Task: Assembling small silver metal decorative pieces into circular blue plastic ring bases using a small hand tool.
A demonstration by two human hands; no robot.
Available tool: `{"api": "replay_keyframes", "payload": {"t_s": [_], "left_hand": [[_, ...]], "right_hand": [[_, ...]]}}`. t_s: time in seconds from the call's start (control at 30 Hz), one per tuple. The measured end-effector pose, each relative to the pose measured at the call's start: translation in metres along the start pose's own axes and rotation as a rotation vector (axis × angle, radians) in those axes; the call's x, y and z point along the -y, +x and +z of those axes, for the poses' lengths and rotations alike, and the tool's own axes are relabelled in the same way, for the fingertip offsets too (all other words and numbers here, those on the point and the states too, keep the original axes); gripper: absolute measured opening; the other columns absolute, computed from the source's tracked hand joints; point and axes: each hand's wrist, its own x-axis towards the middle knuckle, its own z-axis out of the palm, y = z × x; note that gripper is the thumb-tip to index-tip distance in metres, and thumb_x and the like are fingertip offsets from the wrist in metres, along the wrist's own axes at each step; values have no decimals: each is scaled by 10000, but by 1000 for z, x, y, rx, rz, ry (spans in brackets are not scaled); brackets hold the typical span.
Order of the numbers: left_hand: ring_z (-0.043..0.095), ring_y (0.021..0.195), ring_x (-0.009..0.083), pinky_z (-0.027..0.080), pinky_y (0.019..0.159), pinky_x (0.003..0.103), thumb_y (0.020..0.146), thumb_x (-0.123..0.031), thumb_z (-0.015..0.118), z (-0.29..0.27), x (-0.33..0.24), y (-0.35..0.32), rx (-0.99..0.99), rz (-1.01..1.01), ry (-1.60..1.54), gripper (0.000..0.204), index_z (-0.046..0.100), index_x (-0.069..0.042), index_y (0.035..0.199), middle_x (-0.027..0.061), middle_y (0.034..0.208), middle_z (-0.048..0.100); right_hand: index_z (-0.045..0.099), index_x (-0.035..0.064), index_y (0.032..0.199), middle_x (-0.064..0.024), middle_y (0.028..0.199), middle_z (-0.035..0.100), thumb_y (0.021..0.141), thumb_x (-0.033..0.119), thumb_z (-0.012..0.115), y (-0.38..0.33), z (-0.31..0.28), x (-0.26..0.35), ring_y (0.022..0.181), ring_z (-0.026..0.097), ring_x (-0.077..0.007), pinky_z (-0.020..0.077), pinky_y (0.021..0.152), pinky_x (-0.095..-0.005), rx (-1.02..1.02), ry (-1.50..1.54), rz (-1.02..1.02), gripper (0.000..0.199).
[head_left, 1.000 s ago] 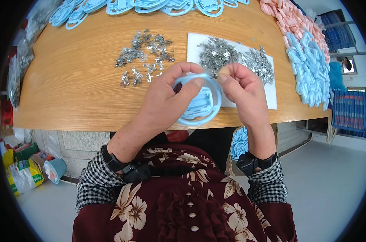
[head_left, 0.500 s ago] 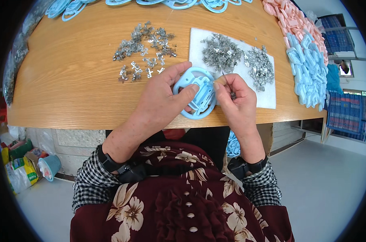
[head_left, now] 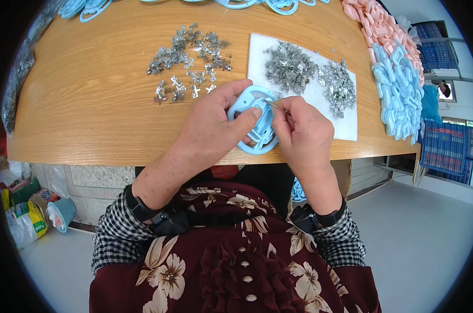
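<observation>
A light blue oval plastic frame [head_left: 255, 148] with a slotted middle part is gripped in my left hand [head_left: 207, 122], the thumb pressed on its inner part. My right hand [head_left: 304, 130] is closed at the frame's right side, thumb and forefinger pinching a small thin metal piece [head_left: 272, 105] whose tip reaches over the frame's upper inside. Most of that piece is hidden by my fingers. Just beyond my right hand, a pile of small silver metal clips [head_left: 290, 67] lies on a white foam sheet [head_left: 258, 51], with a second pile of metal pieces [head_left: 339, 86] to its right.
More metal clips [head_left: 180, 51] are scattered on the wooden table [head_left: 90, 104], left of the foam sheet. Blue plastic parts [head_left: 398, 94] and pink ones [head_left: 374, 28] are heaped along the right edge. Several blue frames [head_left: 283, 5] lie at the far edge.
My right hand has moved slightly left and up, bringing the metal piece over the frame's upper inside. My left hand keeps its hold on the frame.
</observation>
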Motion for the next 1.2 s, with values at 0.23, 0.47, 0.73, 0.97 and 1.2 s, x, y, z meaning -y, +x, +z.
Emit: {"api": "replay_keyframes", "payload": {"t_s": [0.23,0.47,0.73,0.97,1.2], "left_hand": [[655,904,104,586,707,244,982,-85,638,-2,-2,-1,25,-49,23,492,459,69,1414,101,1167,669],[675,916,137,611,694,261,989,-80,617,-2,-4,0,38,-71,3,499,421,81,1419,133,1193,663],[684,890,136,603,690,260,992,-92,622,-3,-4,2,54,-100,20,511,408,83,1421,137,1186,678],[678,885,126,594,694,260,990,-103,634,-3,-4,1,43,-98,45,505,433,95,1408,125,1171,680],[667,872,124,576,698,265,984,-105,645,-3,9,1,6,9,158,486,464,85,1393,114,1148,680]], "right_hand": [[681,87,971,-120,743,647,823,88,723,-4,-8,5,658,645,-322,517,597,-420,59,-91,-140,154],[676,73,1135,-179,835,690,951,108,635,-6,-34,0,735,682,-361,538,655,-426,260,-26,177,192],[672,121,1159,-68,636,619,848,76,638,4,-46,12,581,662,-255,505,517,-389,341,-420,-150,315],[694,142,1162,-141,690,662,886,91,646,13,-45,16,626,663,-337,508,559,-445,457,-427,-93,284],[673,80,1094,-196,742,663,900,70,596,34,-51,14,718,670,-388,525,634,-476,622,-358,-104,209]]}}
